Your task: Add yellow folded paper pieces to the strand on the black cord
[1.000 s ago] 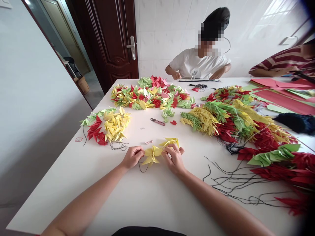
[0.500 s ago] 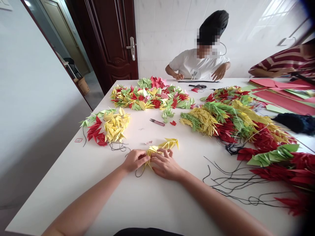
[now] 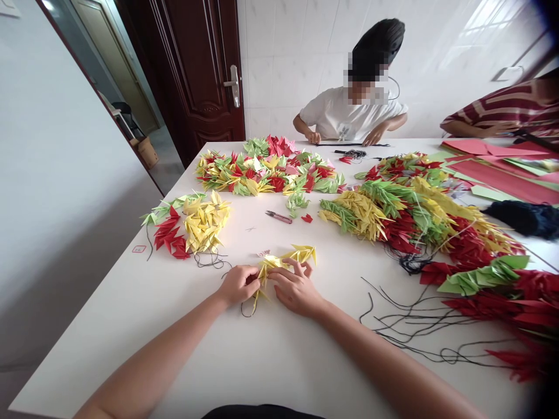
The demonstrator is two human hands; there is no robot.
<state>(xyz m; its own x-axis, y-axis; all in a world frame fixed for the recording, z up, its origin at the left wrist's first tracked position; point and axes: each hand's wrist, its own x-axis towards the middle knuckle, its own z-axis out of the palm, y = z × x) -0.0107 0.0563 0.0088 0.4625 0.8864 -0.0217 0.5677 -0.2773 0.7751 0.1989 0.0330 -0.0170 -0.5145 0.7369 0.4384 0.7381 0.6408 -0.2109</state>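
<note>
Between my two hands lies a short string of folded yellow paper pieces point(image 3: 269, 263), close over the white table. My left hand point(image 3: 239, 284) is closed, its thumb and fingers pinching the near left end of the yellow string. My right hand point(image 3: 297, 288) grips the string from the right, some of its fingers raised and bent. A loop of dark cord point(image 3: 248, 314) hangs out below the paper. Beyond my right fingers, more yellow folded paper point(image 3: 303, 253) stretches right along the table. A small printed slip point(image 3: 262, 253) lies just behind the string.
Left stands a pile of yellow folded pieces point(image 3: 206, 221) beside red ones point(image 3: 168, 235). Thread snips point(image 3: 279, 217) lie mid-table. Strung paper bundles point(image 3: 375, 212) and loose black cords point(image 3: 419, 326) fill the right. A person in white point(image 3: 349, 116) sits opposite; another in stripes point(image 3: 502, 113) sits far right.
My right fingers have shifted slightly on the yellow string, and the paper near my left fingertips has turned a little. Opposite, the person's hand has lowered onto the dark cord.
</note>
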